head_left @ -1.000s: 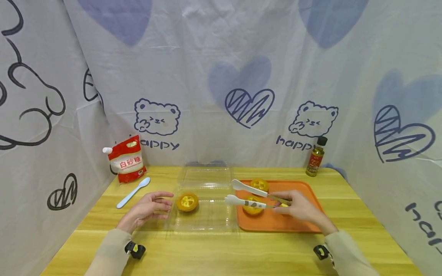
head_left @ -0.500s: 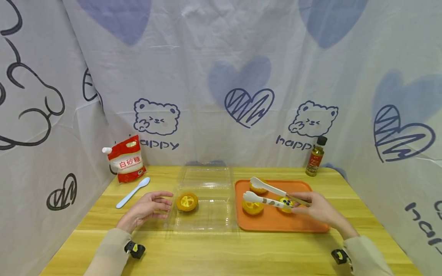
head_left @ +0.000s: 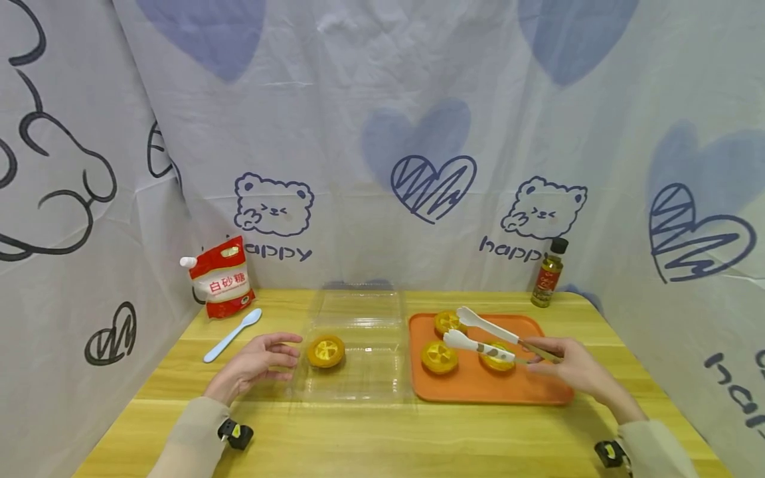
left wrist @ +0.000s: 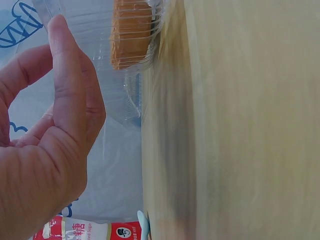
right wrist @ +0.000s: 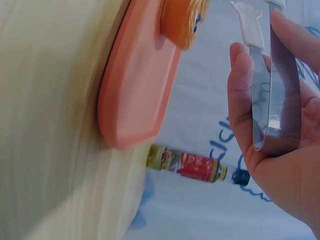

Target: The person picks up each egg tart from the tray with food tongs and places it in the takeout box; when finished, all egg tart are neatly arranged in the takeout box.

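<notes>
In the head view my right hand [head_left: 576, 365] grips metal tongs [head_left: 487, 325] with white tips, their arms spread apart above the orange tray [head_left: 430, 392]. Three egg tarts lie there: a back tart [head_left: 449, 322], a front-left tart [head_left: 439, 358] and a right tart [head_left: 496, 368] partly covered by the tongs. Blue dots show on a tart [right wrist: 182, 22] in the right wrist view. Nothing is between the tong tips. My left hand [head_left: 263, 362], fingers loosely bent, is at the left edge of a clear plastic box [head_left: 370, 372]. Inside sits another egg tart [head_left: 325, 352]; its lid stands raised behind.
A red and white sugar bag [head_left: 227, 282] stands at the back left, with a light blue spoon [head_left: 233, 335] before it. At the back right is a small bottle [head_left: 546, 275] with a black cap. Printed cloth walls enclose the wooden table [head_left: 358, 438].
My right hand has moved right with the tongs, from beside the plastic box to over the tray's right part, uncovering the left tarts. The left hand stays by the box.
</notes>
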`<action>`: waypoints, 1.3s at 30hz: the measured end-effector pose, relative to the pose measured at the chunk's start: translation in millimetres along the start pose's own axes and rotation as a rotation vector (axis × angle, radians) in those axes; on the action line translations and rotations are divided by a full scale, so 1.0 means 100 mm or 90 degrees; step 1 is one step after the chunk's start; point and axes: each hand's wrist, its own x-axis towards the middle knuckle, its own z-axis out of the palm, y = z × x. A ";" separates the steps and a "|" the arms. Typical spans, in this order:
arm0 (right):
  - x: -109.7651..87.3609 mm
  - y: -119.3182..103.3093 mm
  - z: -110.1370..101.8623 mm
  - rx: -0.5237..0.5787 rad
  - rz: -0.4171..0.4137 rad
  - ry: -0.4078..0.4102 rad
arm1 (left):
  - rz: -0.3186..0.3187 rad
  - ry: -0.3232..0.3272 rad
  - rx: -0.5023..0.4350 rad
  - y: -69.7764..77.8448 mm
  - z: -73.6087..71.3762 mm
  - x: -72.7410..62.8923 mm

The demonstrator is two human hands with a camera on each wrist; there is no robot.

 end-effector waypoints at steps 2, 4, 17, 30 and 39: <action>-0.02 0.02 -0.02 0.003 0.008 0.006 | 0.000 0.001 0.005 0.00 0.00 0.00; -0.04 0.05 -0.05 -0.007 0.010 0.014 | 0.002 0.003 0.007 -0.01 0.00 0.00; -0.17 0.20 -0.20 -0.042 0.048 0.012 | 0.006 0.003 0.002 -0.02 0.01 0.00; -0.26 0.33 -0.36 -0.083 0.053 -0.009 | 0.006 0.001 -0.009 -0.01 -0.01 0.01; -0.31 0.37 -0.44 -0.094 0.070 -0.040 | 0.004 0.001 -0.007 -0.01 -0.02 0.00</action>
